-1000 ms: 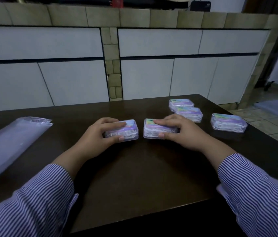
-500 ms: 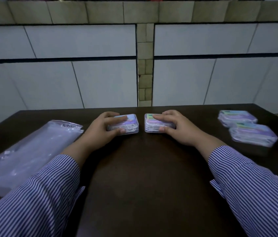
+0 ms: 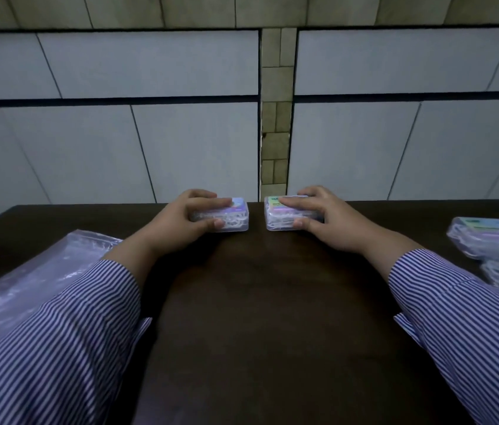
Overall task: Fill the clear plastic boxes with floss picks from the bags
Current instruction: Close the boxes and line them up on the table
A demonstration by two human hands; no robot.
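Two filled clear boxes are placed near the far edge of the dark table, a small gap between them. The left box is grasped by the left hand, the right box by the right hand. A plastic bag is laid at the left edge, and more filled boxes are seen at the right edge.

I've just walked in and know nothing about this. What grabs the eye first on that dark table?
Two hands at the table's far edge, each gripping a small clear box packed with white floss picks: the left hand on the left box, the right hand on the right box, a narrow gap between the boxes. A crinkled clear plastic bag lies at the left, and more filled boxes sit at the right edge of the dark table.
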